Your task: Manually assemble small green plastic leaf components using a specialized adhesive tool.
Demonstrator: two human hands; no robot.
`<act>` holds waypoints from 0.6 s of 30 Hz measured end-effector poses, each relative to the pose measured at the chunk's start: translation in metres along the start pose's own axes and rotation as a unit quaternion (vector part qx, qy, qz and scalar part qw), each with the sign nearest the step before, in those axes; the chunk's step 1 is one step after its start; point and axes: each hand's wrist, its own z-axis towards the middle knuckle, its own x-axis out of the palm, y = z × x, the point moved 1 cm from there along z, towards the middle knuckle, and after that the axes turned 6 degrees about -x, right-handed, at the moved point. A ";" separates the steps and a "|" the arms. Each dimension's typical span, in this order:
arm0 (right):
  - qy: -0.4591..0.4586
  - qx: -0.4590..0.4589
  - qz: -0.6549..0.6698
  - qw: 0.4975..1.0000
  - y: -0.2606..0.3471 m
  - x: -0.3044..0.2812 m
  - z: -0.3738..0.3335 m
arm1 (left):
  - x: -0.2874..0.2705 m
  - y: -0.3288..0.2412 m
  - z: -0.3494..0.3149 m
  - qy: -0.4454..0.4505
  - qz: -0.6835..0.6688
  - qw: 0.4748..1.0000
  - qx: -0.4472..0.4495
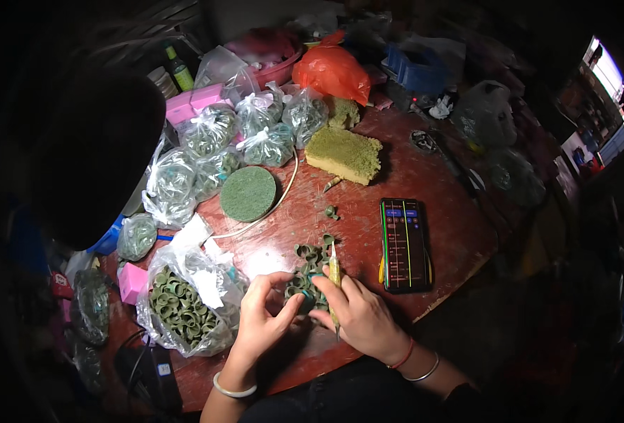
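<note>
Near the table's front edge my left hand (261,314) is closed, thumb and fingertips at a small dark green ring-shaped piece (307,302). Close beside it, my right hand (362,314) grips a slim yellow-mottled tool (334,271) with a pale pointed tip facing away from me. Its fingertips also come up to the green piece, where a bit of teal shows; the exact contact is partly hidden. A small heap of similar green pieces (303,269) lies just beyond and between both hands. Left of my left hand, an opened clear bag (183,310) holds many more.
A lit phone (405,247) lies right of my hands. Farther back are a round green pad (248,194), a crumbly yellow foam block (343,154), a pale cord (283,199) and several tied plastic bags (174,185). A red bag (331,70) stands at the back.
</note>
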 end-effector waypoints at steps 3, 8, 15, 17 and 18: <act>-0.021 0.011 0.010 1.000 -0.004 0.002 0.005 | 0.001 -0.004 -0.002 0.012 -0.123 0.989 -0.079; -0.046 0.032 0.047 0.997 -0.002 -0.002 0.011 | -0.004 -0.002 -0.003 0.051 -0.248 0.959 -0.125; -0.088 0.040 0.042 0.994 -0.001 -0.006 0.011 | -0.006 -0.005 0.003 0.152 -0.394 0.896 -0.139; -0.105 0.021 0.035 0.994 0.001 -0.006 0.012 | -0.009 -0.005 0.002 0.173 -0.404 0.888 -0.132; -0.100 0.018 0.038 0.994 0.001 -0.003 0.011 | -0.010 -0.003 0.001 0.167 -0.406 0.888 -0.134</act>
